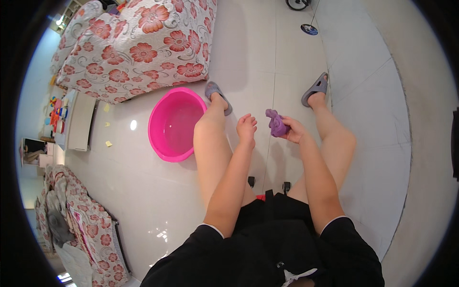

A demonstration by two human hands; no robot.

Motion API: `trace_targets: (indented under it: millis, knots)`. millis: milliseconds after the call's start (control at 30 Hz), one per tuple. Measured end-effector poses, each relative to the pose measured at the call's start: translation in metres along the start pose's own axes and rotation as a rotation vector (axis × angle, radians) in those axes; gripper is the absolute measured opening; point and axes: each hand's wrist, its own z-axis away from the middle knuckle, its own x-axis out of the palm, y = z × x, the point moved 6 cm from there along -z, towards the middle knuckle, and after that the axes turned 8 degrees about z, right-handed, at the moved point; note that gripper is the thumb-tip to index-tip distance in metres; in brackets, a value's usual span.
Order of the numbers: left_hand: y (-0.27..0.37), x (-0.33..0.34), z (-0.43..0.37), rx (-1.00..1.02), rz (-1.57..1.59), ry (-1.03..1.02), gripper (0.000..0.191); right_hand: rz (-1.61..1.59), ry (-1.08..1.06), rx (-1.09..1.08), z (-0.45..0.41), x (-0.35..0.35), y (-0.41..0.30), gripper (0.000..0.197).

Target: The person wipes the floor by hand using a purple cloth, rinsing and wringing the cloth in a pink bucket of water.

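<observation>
My right hand (294, 130) grips a bunched purple cloth (276, 123) above the tiled floor, between my bare knees. The cloth is crumpled, and one end sticks up past the fingers. Across from it, my left hand (246, 131) is raised with its fingers apart and nothing in it. A gap separates that hand from the cloth. On the floor left of my left leg stands a bright pink plastic basin (157, 111). It seems to hold some water, though this is hard to tell. My left knee hides part of its right rim.
Grey slippers (219, 96) are on my feet. A floral-covered piece of furniture (143, 52) stands beyond the basin, and another floral cover (104, 238) lies at lower left. A white cabinet (81, 122), yellow scraps (108, 144) and a small wheel (297, 3) are around. A wall (369, 107) runs along the right.
</observation>
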Motion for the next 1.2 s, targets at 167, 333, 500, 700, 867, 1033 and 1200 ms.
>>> trace_targets:
  millis: [167, 333, 500, 700, 867, 1033, 1200]
  knots:
    - [-0.002, -0.022, 0.032, -0.094, -0.097, -0.135, 0.046, 0.03, -0.162, -0.074, 0.049, 0.045, 0.003, 0.035]
    - [-0.016, -0.016, 0.043, -0.298, 0.114, -0.256, 0.059, -0.049, -0.231, -0.005, 0.062, 0.081, 0.028, 0.034]
    - [-0.013, -0.008, 0.051, -0.289, 0.18, -0.343, 0.06, 0.038, -0.214, 0.027, 0.062, 0.088, 0.034, 0.033]
    - [0.006, -0.064, 0.017, -0.168, 0.134, -0.121, 0.051, -0.009, -0.178, 0.071, 0.033, 0.135, 0.049, 0.032]
    - [0.013, -0.074, 0.04, -0.164, 0.186, -0.066, 0.043, 0.097, -0.192, 0.153, 0.018, 0.137, 0.062, 0.032]
    - [0.036, -0.122, 0.054, -0.157, 0.036, 0.113, 0.037, 0.192, -0.297, 0.206, -0.007, 0.175, 0.08, 0.033]
    - [0.03, -0.166, 0.067, -0.205, 0.099, 0.218, 0.044, 0.196, -0.255, 0.242, -0.039, 0.192, 0.107, 0.033]
